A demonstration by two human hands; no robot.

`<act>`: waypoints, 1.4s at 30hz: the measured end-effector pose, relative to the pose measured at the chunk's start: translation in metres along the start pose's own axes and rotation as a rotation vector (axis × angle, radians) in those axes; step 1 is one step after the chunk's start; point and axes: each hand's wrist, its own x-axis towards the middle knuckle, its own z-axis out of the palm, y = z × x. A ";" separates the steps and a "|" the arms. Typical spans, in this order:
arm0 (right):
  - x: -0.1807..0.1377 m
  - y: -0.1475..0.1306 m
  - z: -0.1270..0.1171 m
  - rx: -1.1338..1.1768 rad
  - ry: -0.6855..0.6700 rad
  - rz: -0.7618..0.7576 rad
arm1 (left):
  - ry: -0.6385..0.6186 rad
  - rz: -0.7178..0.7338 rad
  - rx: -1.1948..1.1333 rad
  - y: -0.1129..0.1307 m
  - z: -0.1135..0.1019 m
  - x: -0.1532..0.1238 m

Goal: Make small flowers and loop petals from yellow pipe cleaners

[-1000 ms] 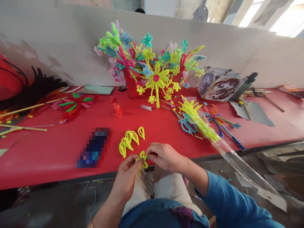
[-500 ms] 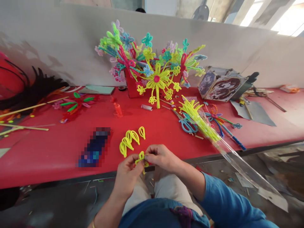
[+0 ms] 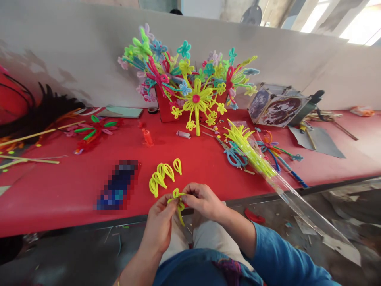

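Your left forearm [image 3: 140, 256] slants up, bare, from the bottom edge; your right forearm [image 3: 236, 226] comes in from the lower right, its blue sleeve [image 3: 282, 246] ending short of the wrist. Your left hand [image 3: 159, 222] has its grip closed on a yellow flower [image 3: 180, 206], thumb uppermost, over the near edge of the table [image 3: 199, 159]. Your right hand [image 3: 202, 200], fingers curled, pinches the flower's right side. Just beyond, yellow loops [image 3: 160, 181] lie grouped; farther off stands a bouquet [image 3: 186, 67].
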 end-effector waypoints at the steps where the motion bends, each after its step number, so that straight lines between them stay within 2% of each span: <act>1: 0.000 0.000 0.000 0.003 0.012 0.003 | -0.006 0.004 0.012 -0.001 0.000 0.000; 7: 0.003 0.009 0.001 0.138 0.037 0.040 | -0.023 -0.012 -0.002 -0.002 0.000 0.002; 11: -0.001 0.020 0.004 0.154 0.098 0.081 | 0.033 -0.006 -0.041 -0.001 -0.004 0.004; 18: -0.009 0.019 0.008 -0.160 -0.022 0.032 | 0.059 -0.037 -0.086 0.000 -0.005 0.002; 24: -0.009 0.014 -0.004 -0.428 -0.061 0.006 | -0.041 -0.045 0.101 0.005 -0.013 0.003; 29: -0.013 0.004 -0.014 -0.647 -0.075 -0.112 | -0.077 -0.099 0.223 0.010 -0.015 0.001; 33: -0.016 -0.003 -0.020 -0.767 -0.106 -0.192 | -0.093 -0.071 0.261 0.010 -0.012 -0.001; 37: -0.018 -0.007 -0.022 -0.731 -0.057 -0.177 | -0.069 -0.056 0.212 0.006 -0.012 -0.001; 42: -0.017 -0.005 -0.016 -0.509 0.095 -0.142 | -0.070 -0.077 0.151 0.002 -0.012 -0.001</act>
